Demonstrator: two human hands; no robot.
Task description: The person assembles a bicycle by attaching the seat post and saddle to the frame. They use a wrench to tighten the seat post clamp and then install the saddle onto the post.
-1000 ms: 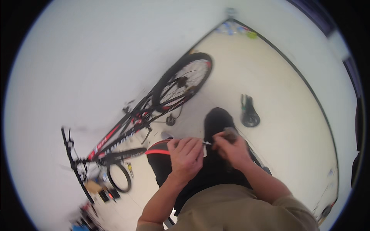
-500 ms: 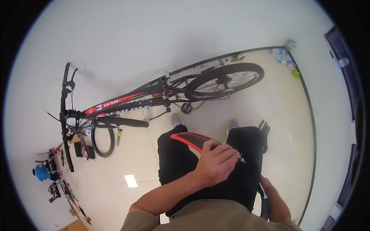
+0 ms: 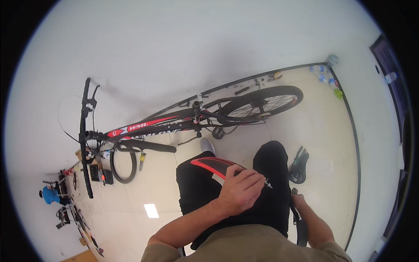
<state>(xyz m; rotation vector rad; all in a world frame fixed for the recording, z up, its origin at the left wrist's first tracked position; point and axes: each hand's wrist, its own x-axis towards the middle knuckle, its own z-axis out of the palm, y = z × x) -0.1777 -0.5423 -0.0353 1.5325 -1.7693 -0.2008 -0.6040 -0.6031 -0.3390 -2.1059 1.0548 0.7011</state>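
My left hand [image 3: 242,192] is closed round one end of a long, curved red-and-black mudguard [image 3: 208,164], above my lap. A small metal bolt [image 3: 268,184] sticks out past my fingers. My right hand [image 3: 298,200] is low beside my right thigh, its fingers partly hidden. It grips a dark, strip-like part [image 3: 301,231] with a small bracket at its upper end; I cannot tell its kind. On the floor beyond my right knee lies a black bicycle saddle [image 3: 298,168].
A black-and-red bicycle [image 3: 161,122] leans along the wall ahead, handlebar [image 3: 84,139] at left, rear wheel [image 3: 266,105] at right. A loose tyre [image 3: 123,167], tools [image 3: 142,161] and boxes lie left. Plastic bottles [image 3: 321,70] stand in the far right corner. Another person [image 3: 50,194] in blue works far left.
The view has shifted slightly, so the bicycle sits lower and further right. My right knee has moved left, uncovering the saddle. My right hand has risen a little; my left keeps its grip.
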